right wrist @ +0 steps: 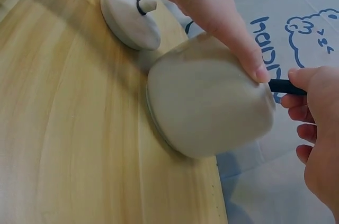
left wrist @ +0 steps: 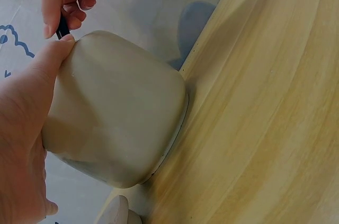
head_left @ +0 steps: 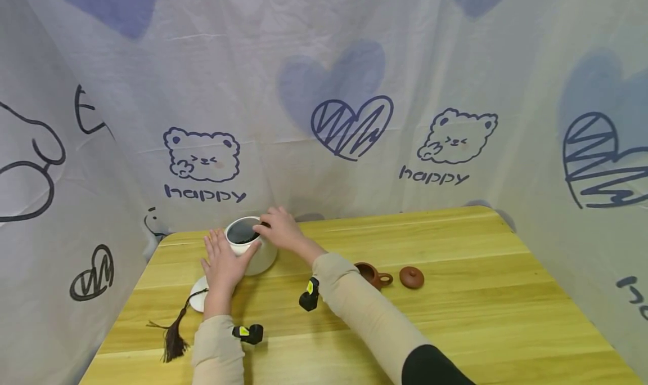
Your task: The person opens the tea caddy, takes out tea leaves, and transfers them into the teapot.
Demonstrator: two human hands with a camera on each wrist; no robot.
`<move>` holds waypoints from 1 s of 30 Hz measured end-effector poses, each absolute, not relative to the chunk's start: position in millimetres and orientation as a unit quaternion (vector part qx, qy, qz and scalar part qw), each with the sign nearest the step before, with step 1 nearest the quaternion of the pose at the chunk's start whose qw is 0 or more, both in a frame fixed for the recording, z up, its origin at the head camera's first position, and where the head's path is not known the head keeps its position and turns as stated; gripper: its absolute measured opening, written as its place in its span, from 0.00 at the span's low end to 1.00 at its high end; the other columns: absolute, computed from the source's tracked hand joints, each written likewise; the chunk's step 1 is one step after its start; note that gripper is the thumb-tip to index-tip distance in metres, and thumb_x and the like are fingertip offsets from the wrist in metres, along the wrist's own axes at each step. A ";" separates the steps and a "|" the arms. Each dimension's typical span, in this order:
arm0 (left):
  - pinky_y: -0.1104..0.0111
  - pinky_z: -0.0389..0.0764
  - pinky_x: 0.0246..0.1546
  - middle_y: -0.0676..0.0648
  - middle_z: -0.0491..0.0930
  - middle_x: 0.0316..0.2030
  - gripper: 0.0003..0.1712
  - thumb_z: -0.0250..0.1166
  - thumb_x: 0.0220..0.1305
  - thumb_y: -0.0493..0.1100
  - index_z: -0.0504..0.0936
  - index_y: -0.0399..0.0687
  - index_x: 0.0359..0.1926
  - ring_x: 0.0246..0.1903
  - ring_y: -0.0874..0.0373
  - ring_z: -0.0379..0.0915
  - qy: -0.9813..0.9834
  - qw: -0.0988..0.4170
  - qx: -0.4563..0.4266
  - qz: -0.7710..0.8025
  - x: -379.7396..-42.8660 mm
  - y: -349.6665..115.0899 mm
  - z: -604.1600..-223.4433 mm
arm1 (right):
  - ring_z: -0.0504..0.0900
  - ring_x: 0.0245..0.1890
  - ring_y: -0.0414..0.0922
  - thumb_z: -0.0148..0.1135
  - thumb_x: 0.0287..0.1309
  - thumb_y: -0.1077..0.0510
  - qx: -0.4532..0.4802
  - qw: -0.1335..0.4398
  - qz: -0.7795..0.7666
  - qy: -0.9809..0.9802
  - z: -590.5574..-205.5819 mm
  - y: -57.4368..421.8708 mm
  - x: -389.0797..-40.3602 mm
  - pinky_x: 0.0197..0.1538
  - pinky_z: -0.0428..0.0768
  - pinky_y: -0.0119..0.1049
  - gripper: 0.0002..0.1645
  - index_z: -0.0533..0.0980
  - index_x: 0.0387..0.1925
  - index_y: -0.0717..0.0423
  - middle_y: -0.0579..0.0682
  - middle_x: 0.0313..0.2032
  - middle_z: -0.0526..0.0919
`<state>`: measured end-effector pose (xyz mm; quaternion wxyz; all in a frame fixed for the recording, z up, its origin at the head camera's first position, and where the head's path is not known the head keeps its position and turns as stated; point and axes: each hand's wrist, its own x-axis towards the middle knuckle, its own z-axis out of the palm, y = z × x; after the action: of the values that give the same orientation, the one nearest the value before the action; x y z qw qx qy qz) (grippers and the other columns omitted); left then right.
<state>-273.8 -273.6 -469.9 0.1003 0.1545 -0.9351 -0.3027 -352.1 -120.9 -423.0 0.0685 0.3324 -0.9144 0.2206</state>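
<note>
- Pale, creased fabric (head_left: 283,174) hangs behind and on both sides.
- Blue hearts (head_left: 351,127), outlined bears (head_left: 458,137) and "happy" lettering (head_left: 434,175) decorate it.
- The yellowish wood-grain table (head_left: 471,312) has rounded far corners.
- Light is soft.

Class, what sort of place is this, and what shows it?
Probably a curtained-off indoor corner set up for demonstrations: printed cloth hangs behind and on both sides of a wooden table, which bears a white jar and a brown pot.
</note>
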 end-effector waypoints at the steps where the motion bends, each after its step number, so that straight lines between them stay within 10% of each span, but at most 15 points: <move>1: 0.31 0.34 0.69 0.40 0.22 0.77 0.71 0.53 0.53 0.82 0.29 0.41 0.76 0.76 0.43 0.15 -0.935 0.100 0.155 -0.302 -273.9 -273.9 -470.7 | 0.72 0.43 0.45 0.54 0.69 0.44 0.332 0.066 0.231 -0.912 -423.6 -120.7 -353.0 0.48 0.72 0.36 0.18 0.82 0.42 0.52 0.49 0.41 0.79; 30: 0.31 0.35 0.69 0.41 0.22 0.77 0.71 0.51 0.52 0.83 0.32 0.40 0.77 0.76 0.43 0.15 -0.936 0.102 0.158 -0.298 -275.6 -275.1 -473.9 | 0.69 0.32 0.42 0.56 0.68 0.49 0.229 0.003 0.438 -0.869 -430.6 -106.3 -363.0 0.35 0.66 0.28 0.21 0.82 0.33 0.63 0.52 0.31 0.77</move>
<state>-275.6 -275.1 -473.9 0.1015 0.1580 -0.9358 -0.2983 -363.0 -106.3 -430.6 0.0034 0.2291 -0.8693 0.4380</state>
